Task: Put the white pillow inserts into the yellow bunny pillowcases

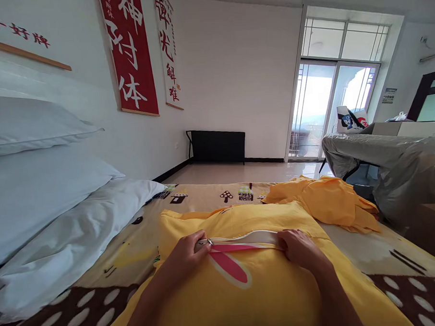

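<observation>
Patterned blanket [134,243] spread below. Yellow pillowcase [277,295] lies on it before me, its opening [257,236] showing white inside. My right fingers [286,237] pinch the opening's right end; my left fingers [203,250] closed, apparently on the zipper pull [210,241].

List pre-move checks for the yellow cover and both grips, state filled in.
1. Left grip on the yellow cover, by the metal zipper pull: ok
2. Right grip on the edge at the far end of the opening: ok
3. Opening closed: not ok, it gapes between the grips with white showing
4. Zipper teeth aligned: cannot tell, too small to see
5. Loose yellow cloth away from both grips: ok, it lies beyond the right one
</observation>
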Available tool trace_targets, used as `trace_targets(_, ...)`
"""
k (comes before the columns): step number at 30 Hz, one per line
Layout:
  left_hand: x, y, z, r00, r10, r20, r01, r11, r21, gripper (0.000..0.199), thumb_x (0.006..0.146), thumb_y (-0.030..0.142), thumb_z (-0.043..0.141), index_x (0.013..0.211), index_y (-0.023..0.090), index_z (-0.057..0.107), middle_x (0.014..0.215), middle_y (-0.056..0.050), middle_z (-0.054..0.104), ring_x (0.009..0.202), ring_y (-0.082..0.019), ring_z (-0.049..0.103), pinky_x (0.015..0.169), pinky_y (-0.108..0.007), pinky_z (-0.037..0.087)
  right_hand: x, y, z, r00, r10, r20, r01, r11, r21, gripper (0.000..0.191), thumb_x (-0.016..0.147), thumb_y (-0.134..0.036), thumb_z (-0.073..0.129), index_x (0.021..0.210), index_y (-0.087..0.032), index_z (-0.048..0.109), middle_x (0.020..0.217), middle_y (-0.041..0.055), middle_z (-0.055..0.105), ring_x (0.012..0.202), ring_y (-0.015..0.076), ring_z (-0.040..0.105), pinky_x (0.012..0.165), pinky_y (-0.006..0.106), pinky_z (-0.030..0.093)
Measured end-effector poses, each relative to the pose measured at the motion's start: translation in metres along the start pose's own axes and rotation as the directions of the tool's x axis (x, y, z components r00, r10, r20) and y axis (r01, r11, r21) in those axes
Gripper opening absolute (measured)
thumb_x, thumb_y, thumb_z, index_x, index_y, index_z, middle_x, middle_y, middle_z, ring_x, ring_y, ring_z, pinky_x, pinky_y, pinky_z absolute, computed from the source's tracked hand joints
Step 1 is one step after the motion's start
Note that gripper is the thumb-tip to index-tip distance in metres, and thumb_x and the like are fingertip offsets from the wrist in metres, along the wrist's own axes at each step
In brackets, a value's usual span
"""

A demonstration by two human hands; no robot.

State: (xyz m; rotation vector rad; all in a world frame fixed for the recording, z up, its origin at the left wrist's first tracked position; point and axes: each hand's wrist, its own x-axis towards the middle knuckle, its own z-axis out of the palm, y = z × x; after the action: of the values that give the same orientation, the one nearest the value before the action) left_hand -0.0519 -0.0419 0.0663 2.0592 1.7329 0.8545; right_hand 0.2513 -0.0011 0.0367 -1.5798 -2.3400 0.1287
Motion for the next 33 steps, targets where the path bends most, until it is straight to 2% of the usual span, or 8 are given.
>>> trace_targets(6, 0.0, -0.001, -0.003, 0.999, 0.013, 0.03, -0.012, 1.0, -0.021, 0.025, 0.077, 0.041, 0.04, 0.064, 0.02, 0.035, 0.06, 0.005, 0.038, 0.059, -0.013, 0.038, 0.057, -0.025, 0.028, -0.003, 0.009, -0.009, 0.994, 0.106, 0.034, -0.104, 0.994, -0.04, 0.018, 0.057, 0.0, 0.047, 0.058, -0.018, 0.045, 0.062, -0.0004, 0.053, 0.056, 0.0116, 0.035, 0.054, 0.025, 0.017)
trace_targets(8, 0.0, -0.001, -0.004, 1.0, 0.008, 0.017, -0.007, 1.0, -0.023, 0.025, 0.077, 0.041, 0.039, 0.064, 0.021, 0.034, 0.059, 0.006, 0.037, 0.058, -0.013, 0.037, 0.057, -0.025, 0.028, -0.002, 0.008, -0.014, 0.989, 0.089, -0.116, -0.096, 0.994, -0.053, 0.017, 0.061, -0.001, 0.044, 0.06, -0.019, 0.045, 0.061, -0.0007, 0.051, 0.056, 0.0118, 0.034, 0.056, 0.025, 0.02)
trace_targets(12, -0.001, 0.001, -0.005, 1.0, 0.002, 0.005, -0.001, 0.999, -0.032, 0.025, 0.077, 0.042, 0.038, 0.064, 0.021, 0.032, 0.059, 0.006, 0.034, 0.058, -0.013, 0.036, 0.056, -0.025, 0.027, 0.001, 0.009, -0.022, 0.908, -0.03, -0.418, -0.008, 0.996, -0.089, 0.017, 0.065, -0.003, 0.04, 0.062, -0.019, 0.041, 0.065, -0.0002, 0.05, 0.063, 0.013, 0.039, 0.063, 0.025, 0.025)
trace_targets(14, -0.001, 0.001, -0.005, 1.0, 0.002, 0.006, -0.001, 1.0, -0.03, 0.025, 0.077, 0.041, 0.039, 0.064, 0.021, 0.033, 0.059, 0.006, 0.035, 0.058, -0.013, 0.036, 0.056, -0.025, 0.027, 0.002, 0.011, -0.019, 0.927, -0.04, -0.372, 0.007, 0.996, -0.089, 0.017, 0.066, -0.002, 0.039, 0.059, -0.018, 0.04, 0.066, -0.0001, 0.051, 0.064, 0.013, 0.04, 0.064, 0.026, 0.025)
trace_targets(17, -0.002, 0.003, -0.006, 1.0, 0.023, 0.008, -0.022, 0.999, -0.026, 0.025, 0.076, 0.041, 0.039, 0.063, 0.021, 0.032, 0.059, 0.006, 0.035, 0.057, -0.013, 0.035, 0.056, -0.025, 0.027, 0.0, 0.013, -0.008, 0.994, -0.014, -0.108, 0.009, 0.999, -0.052, 0.017, 0.065, -0.003, 0.041, 0.057, -0.018, 0.04, 0.064, -0.0003, 0.053, 0.06, 0.0123, 0.039, 0.061, 0.026, 0.024)
trace_targets(20, -0.003, 0.003, -0.008, 0.999, 0.04, 0.022, -0.039, 0.999, -0.031, 0.025, 0.075, 0.041, 0.04, 0.062, 0.021, 0.031, 0.059, 0.006, 0.034, 0.058, -0.013, 0.034, 0.056, -0.024, 0.027, -0.009, 0.01, -0.004, 0.998, -0.007, 0.061, 0.007, 1.0, -0.008, 0.014, 0.065, -0.006, 0.046, 0.06, -0.019, 0.045, 0.068, 0.0005, 0.056, 0.062, 0.0135, 0.042, 0.057, 0.026, 0.024)
trace_targets(27, -0.002, 0.001, -0.011, 0.998, 0.047, 0.047, -0.046, 0.998, -0.034, 0.024, 0.074, 0.041, 0.043, 0.064, 0.021, 0.036, 0.06, 0.006, 0.037, 0.058, -0.013, 0.036, 0.056, -0.024, 0.028, -0.028, -0.039, -0.029, 0.972, -0.184, -0.145, 0.205, 0.967, 0.15, 0.027, 0.073, -0.007, 0.044, 0.091, -0.024, 0.055, 0.098, 0.0021, 0.059, 0.092, 0.0184, 0.051, 0.082, 0.03, 0.035)
trace_targets(33, -0.003, 0.004, -0.011, 0.998, 0.044, 0.04, -0.043, 0.999, -0.032, 0.026, 0.076, 0.041, 0.041, 0.062, 0.02, 0.035, 0.059, 0.006, 0.036, 0.057, -0.012, 0.035, 0.056, -0.024, 0.028, -0.019, -0.064, -0.013, 0.926, -0.349, -0.146, 0.366, 0.923, 0.115, 0.032, 0.069, -0.001, 0.044, 0.092, -0.022, 0.055, 0.096, 0.003, 0.059, 0.092, 0.0183, 0.051, 0.083, 0.03, 0.035)
